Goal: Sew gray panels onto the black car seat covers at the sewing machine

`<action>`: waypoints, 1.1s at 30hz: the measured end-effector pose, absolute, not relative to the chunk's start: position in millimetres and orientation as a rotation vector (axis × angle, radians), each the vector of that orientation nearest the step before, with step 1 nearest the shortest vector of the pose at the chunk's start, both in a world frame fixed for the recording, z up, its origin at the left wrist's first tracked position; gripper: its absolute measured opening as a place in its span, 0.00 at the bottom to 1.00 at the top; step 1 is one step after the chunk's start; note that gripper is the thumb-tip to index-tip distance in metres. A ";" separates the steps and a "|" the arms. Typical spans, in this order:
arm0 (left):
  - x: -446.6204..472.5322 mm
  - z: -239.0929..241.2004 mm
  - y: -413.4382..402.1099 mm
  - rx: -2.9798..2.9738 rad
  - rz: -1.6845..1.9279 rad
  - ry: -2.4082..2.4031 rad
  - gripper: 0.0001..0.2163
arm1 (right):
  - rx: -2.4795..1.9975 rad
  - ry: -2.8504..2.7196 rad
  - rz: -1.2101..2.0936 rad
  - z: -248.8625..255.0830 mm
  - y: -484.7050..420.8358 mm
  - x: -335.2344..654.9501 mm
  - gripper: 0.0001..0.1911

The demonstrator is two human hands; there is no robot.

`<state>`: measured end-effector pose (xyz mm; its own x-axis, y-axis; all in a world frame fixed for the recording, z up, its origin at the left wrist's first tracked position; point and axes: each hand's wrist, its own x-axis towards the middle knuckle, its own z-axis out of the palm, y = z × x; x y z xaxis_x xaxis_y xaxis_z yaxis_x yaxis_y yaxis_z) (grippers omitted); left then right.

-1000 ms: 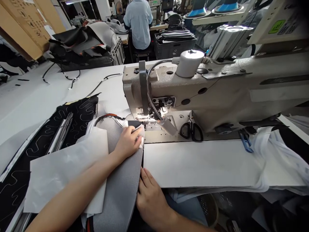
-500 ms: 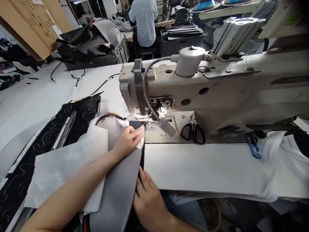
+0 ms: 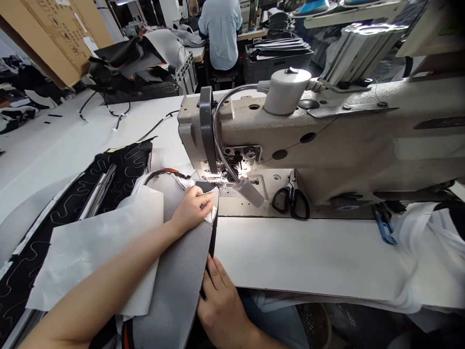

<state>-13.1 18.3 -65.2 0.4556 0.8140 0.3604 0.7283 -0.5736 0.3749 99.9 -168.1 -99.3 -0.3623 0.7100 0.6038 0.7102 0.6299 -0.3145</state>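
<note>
Grey mesh fabric [image 3: 178, 271] under both hands: left hand [image 3: 191, 211] spread flat, pressing it beside the sewing machine [image 3: 327, 140]; right hand [image 3: 218, 300] pinching its near edge. White table [image 3: 308, 252] rightward; seated person [image 3: 221, 34] far beyond.

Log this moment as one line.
left hand: pressing grey fabric at sewing machine | right hand: on fabric's near edge | scissors: on machine bed

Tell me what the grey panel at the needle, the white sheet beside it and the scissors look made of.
Grey panel: woven or knitted textile, matt, by its fine ribbed grain. White sheet: thin paper-like or nonwoven backing, matt, sharply creased. Scissors: black glossy handles, probably plastic or coated; blades likely steel, though mostly hidden.
</note>
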 end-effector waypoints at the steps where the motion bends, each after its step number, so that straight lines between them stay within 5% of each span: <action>1: -12.7 -65.1 18.7 2.532 0.760 1.354 0.13 | -1.093 -2.124 -0.004 -99.9 -167.8 99.8 0.15; 23: -3.4 -61.8 22.9 2.725 0.649 1.453 0.13 | -0.964 -2.168 0.026 -102.2 -179.8 102.9 0.16; 28: 0.9 -32.2 -12.6 2.854 0.116 1.543 0.15 | -0.901 -2.204 0.017 -107.7 -188.8 99.1 0.13; 33: -1.2 -2.1 -46.1 2.376 -0.430 1.555 0.35 | -0.831 -2.250 0.010 -109.6 -194.5 96.0 0.10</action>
